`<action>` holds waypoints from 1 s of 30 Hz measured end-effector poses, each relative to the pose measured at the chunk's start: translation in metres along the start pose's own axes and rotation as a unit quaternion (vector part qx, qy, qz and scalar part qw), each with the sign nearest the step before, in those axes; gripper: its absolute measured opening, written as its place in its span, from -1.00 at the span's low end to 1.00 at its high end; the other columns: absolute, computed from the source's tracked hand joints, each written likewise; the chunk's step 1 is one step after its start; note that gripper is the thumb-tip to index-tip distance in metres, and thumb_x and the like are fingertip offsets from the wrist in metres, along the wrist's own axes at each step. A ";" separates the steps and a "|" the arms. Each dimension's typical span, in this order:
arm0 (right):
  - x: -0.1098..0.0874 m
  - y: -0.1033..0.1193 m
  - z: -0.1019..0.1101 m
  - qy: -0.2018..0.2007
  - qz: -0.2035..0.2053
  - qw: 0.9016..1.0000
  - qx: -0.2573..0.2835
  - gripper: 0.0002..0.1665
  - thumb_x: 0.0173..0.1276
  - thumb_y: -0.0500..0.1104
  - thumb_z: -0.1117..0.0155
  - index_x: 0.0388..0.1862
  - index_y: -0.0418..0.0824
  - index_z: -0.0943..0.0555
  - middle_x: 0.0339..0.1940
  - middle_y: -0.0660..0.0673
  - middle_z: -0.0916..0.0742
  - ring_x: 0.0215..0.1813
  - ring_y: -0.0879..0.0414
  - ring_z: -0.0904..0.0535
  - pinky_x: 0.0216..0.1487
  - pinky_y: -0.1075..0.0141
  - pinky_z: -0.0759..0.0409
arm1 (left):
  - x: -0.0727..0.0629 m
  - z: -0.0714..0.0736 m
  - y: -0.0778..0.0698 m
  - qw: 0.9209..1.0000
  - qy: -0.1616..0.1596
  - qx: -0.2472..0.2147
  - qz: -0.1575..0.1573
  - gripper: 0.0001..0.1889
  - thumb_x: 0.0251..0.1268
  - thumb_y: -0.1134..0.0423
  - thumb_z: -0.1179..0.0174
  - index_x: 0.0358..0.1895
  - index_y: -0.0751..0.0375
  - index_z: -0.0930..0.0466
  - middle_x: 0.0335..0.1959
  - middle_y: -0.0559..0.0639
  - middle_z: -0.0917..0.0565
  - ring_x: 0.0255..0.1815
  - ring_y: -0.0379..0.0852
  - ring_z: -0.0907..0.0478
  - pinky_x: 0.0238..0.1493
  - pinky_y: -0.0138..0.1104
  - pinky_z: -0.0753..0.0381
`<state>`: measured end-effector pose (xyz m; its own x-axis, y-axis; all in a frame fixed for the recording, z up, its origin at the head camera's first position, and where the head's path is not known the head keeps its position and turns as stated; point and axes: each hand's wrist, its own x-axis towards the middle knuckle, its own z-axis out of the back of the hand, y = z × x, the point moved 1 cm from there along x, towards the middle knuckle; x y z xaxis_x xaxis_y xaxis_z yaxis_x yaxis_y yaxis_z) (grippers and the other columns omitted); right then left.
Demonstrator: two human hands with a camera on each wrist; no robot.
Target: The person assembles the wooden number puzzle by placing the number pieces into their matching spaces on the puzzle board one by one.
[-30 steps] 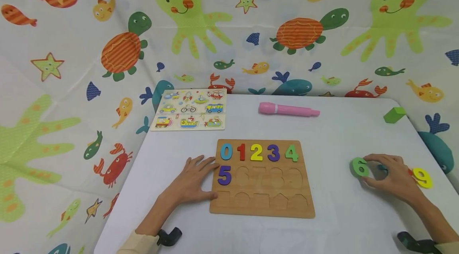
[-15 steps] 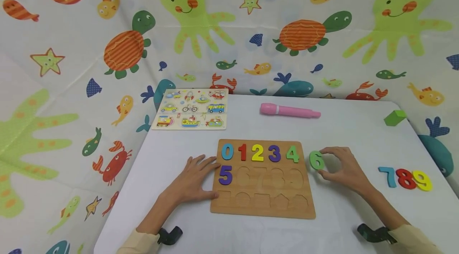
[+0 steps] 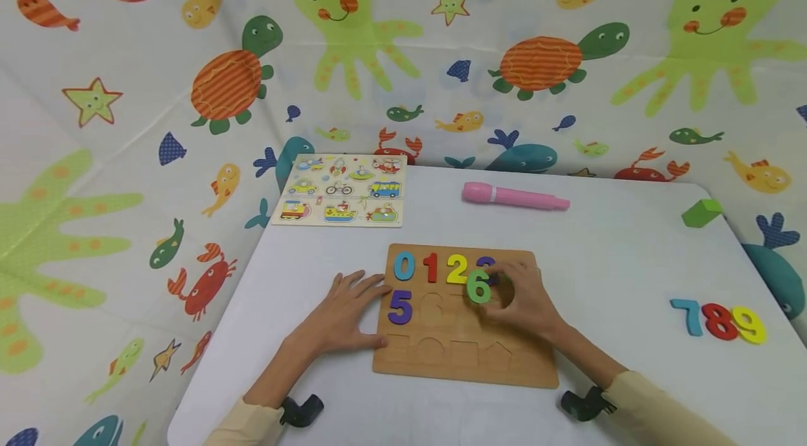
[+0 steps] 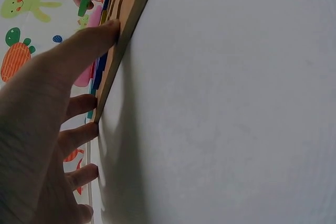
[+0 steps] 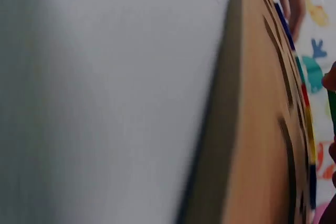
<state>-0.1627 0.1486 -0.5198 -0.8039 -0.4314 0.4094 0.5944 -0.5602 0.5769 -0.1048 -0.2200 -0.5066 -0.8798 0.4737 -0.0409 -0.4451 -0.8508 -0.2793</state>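
Note:
My right hand (image 3: 525, 297) pinches a green number 6 piece (image 3: 478, 287) between thumb and fingers, held above the wooden number board (image 3: 466, 377). The 6 partly covers the purple 3 (image 3: 485, 261), and the hand hides the 4's place. My left hand (image 3: 340, 316) rests at the board's left edge, fingers spread, its thumb touching the rim; the left wrist view shows that thumb (image 4: 100, 38) on the edge. In the board sit a blue 0 (image 3: 404, 266), a red 1 (image 3: 431, 267), a yellow 2 (image 3: 457, 269) and a purple 5 (image 3: 400, 307). Recesses show in the lower rows.
On the right lie a blue 7 (image 3: 688, 316), a red 8 (image 3: 719, 322) and a yellow 9 (image 3: 749, 325). A green block (image 3: 701, 213) stands at the back right. Behind the board lie a pink marker (image 3: 515, 197) and a vehicle picture board (image 3: 340, 191).
My right hand has carried the green 6 leftward from beside the 7, 8 and 9 to above the board. My left hand has stayed at the board's left edge.

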 end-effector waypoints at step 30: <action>-0.006 0.052 -0.064 0.035 0.005 0.999 -0.016 -0.29 -0.10 0.20 -0.57 0.02 -0.06 -0.61 0.01 0.04 -0.61 0.10 0.10 -0.37 0.05 0.07 -0.47 | 0.002 -0.001 -0.005 1.000 0.008 0.003 -0.008 -0.04 0.01 -0.55 -0.14 0.49 -0.17 -0.29 0.54 -0.07 -0.19 0.53 0.21 0.00 0.41 0.30 0.14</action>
<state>-0.1257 0.0768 -0.5375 -0.7958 -0.4845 0.3633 0.6029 -0.5776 0.5503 -0.1041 -0.2146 -0.5063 -0.8698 0.4907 -0.0517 -0.4602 -0.8446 -0.2734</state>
